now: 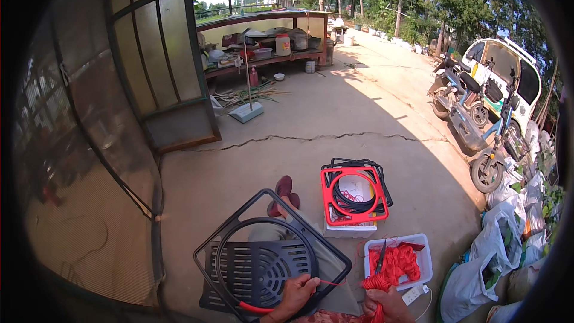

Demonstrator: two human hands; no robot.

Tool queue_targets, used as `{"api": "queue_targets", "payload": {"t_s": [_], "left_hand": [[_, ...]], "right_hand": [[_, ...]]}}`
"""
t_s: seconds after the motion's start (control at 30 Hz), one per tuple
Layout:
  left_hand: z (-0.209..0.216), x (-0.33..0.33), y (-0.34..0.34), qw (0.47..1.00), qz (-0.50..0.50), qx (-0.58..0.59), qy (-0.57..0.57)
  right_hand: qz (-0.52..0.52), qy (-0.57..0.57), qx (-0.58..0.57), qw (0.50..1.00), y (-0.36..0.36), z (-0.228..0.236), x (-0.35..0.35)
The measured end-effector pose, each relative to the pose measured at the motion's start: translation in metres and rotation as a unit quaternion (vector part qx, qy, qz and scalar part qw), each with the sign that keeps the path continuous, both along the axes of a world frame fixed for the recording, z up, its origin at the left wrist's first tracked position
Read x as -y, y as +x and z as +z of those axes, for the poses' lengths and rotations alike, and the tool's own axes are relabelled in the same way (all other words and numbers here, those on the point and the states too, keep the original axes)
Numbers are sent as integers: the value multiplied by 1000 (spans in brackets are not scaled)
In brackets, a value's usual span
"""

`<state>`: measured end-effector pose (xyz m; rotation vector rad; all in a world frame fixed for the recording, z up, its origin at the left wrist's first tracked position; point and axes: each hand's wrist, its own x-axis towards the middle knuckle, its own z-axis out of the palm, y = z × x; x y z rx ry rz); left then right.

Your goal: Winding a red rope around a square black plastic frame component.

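A black square plastic frame (pixel 335 252) with a round ring inside lies tilted across my lap, over a black slotted panel (pixel 257 263). Red wrapping (pixel 256 308) covers a short part of the ring near my left wrist. My left hand (pixel 296 293) is closed at the near side of the ring, pinching a thin red strand (pixel 329 282). The strand runs right, toward my right hand (pixel 385 305), which grips a bunched red ribbon (pixel 373 282). Beyond that hand, a white plastic tub (pixel 427 257) holds more crumpled red material (pixel 402 261) and dark-handled scissors (pixel 381 256).
A red square frame (pixel 329 206) tops a stack of black frames (pixel 382 182) on a white box (pixel 353 231). A power strip (pixel 415 293) lies beside the tub. Stuffed bags (pixel 478 269) and scooters (pixel 472 122) line the right. A long-handled dustpan (pixel 246 112) stands ahead.
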<state>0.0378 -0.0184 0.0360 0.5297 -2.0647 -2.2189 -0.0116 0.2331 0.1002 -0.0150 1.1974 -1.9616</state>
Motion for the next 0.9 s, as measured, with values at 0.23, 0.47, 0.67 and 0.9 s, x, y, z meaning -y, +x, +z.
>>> {"api": "queue_targets", "payload": {"t_s": [0.23, 0.47, 0.67, 0.9], "left_hand": [[6, -18, -18, 992, -6, -43, -121], [15, -8, -20, 992, 17, -25, -124], [0, -11, -19, 985, 16, -28, -168], [9, -27, -22, 951, 36, -59, -300]], "right_hand": [[100, 31, -76, 992, 25, -6, 44], [149, 111, -65, 980, -1, 15, 19], [36, 147, -168, 974, -41, 30, 52], [174, 483, -605, 609, -66, -2, 87]]}}
